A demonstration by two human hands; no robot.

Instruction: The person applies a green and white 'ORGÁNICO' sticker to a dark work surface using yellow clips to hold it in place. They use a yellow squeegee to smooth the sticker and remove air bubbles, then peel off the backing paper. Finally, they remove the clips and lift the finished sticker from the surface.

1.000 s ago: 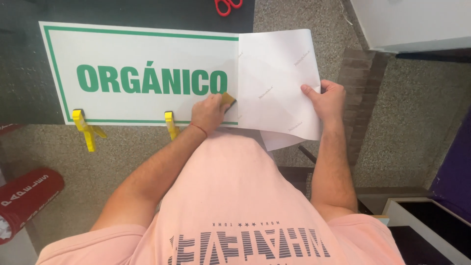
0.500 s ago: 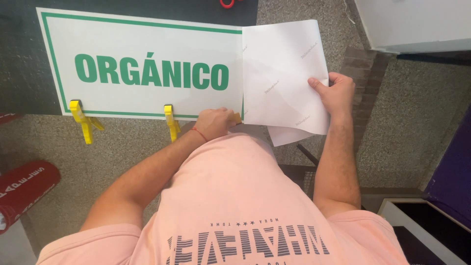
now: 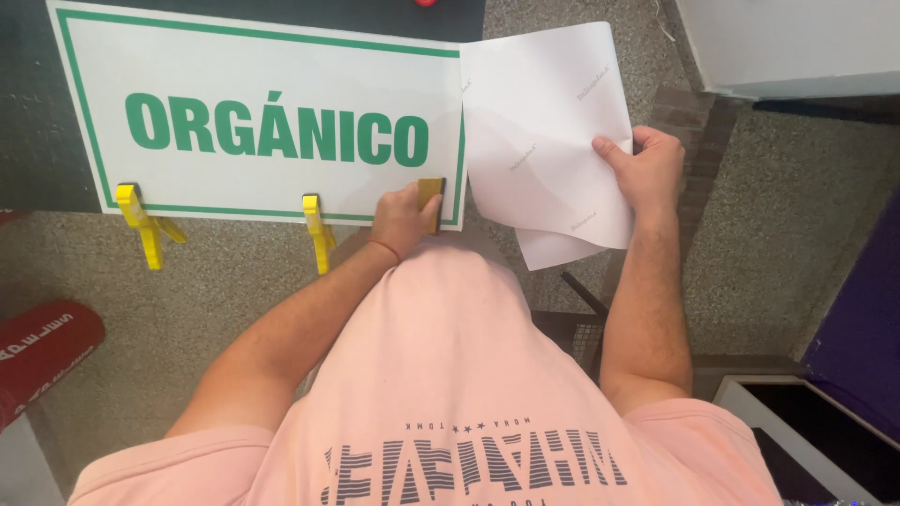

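Note:
A white sign with a green border and green lettering (image 3: 262, 122) lies on a dark surface, held along its near edge by two yellow clamps (image 3: 141, 220) (image 3: 317, 225). My left hand (image 3: 403, 217) presses a small tan squeegee-like block (image 3: 430, 199) against the sign's lower right corner. My right hand (image 3: 645, 169) grips the white backing sheet (image 3: 544, 141), which is peeled off the sign's right end and curls toward me.
A red cylinder (image 3: 42, 351) lies on the speckled floor at lower left. A white cabinet (image 3: 787, 42) stands at upper right, a purple panel (image 3: 862, 309) at right, and a white-framed dark box (image 3: 806, 431) at lower right.
My left hand dropped below the sign's edge, then came back up onto its lower right corner with the block. My right hand shifted right with the backing sheet.

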